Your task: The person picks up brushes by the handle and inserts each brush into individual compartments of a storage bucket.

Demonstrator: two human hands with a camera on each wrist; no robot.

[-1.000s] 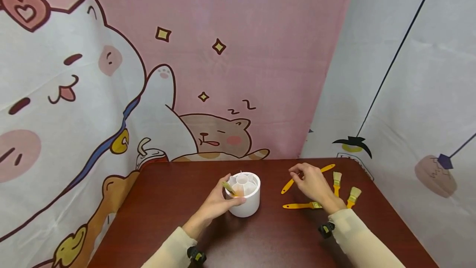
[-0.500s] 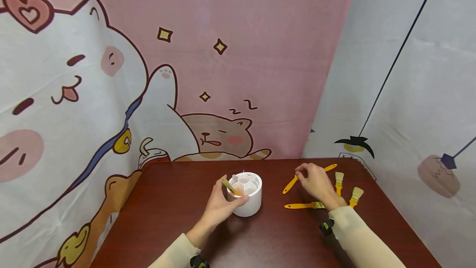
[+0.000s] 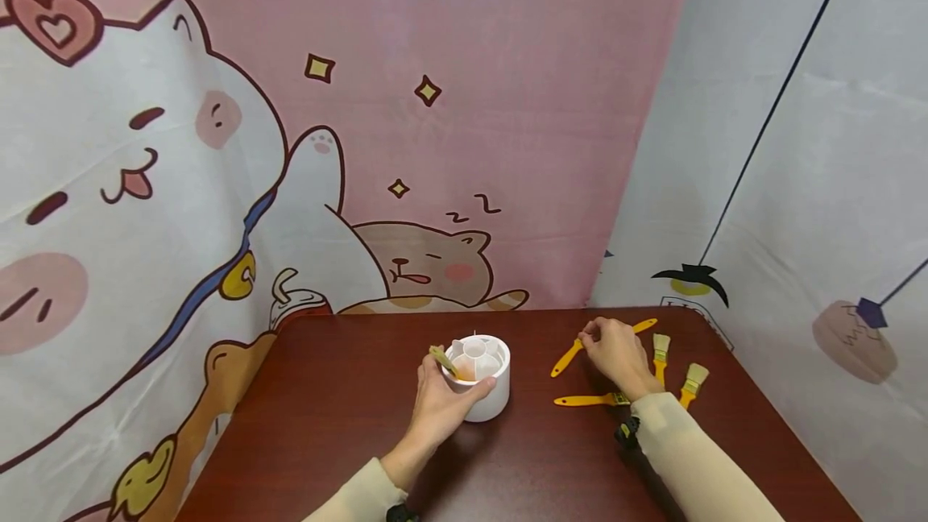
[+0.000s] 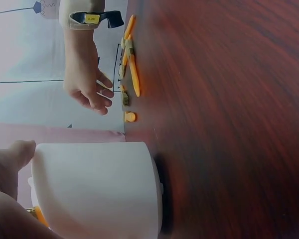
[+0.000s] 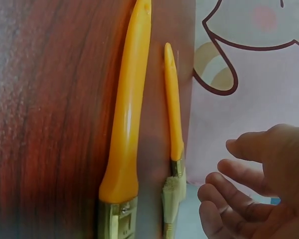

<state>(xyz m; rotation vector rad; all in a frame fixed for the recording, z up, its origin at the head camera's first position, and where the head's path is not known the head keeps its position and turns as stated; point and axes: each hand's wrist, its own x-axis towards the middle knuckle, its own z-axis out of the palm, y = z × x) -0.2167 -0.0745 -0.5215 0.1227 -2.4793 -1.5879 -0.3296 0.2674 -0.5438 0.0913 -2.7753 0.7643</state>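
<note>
A white round pot [image 3: 487, 401] with inner compartments stands on the table, and my left hand [image 3: 444, 403] holds it by its rim, thumb at the near side and fingers at the left. One paintbrush [image 3: 445, 360] leans in a left compartment, bristles up. My right hand [image 3: 616, 353] hovers above the loose brushes, its fingers loosely bent; in the right wrist view nothing is between them. Below it lie a diagonal yellow-handled brush [image 3: 567, 361] and a sideways brush [image 3: 584, 401]. The right wrist view shows a large yellow handle [image 5: 127, 109] close up.
To the right of my right hand lie two more brushes, a smaller brush [image 3: 660, 349] and a wider brush [image 3: 693, 381], bristles pointing away. The dark red table [image 3: 326, 393] ends against a cartoon-printed curtain [image 3: 507, 143] behind and at both sides.
My left wrist has turned and moved slightly right, and its thumb has slid right along the pot's rim. My right hand's fingertips have drawn a little closer together above the brushes.
</note>
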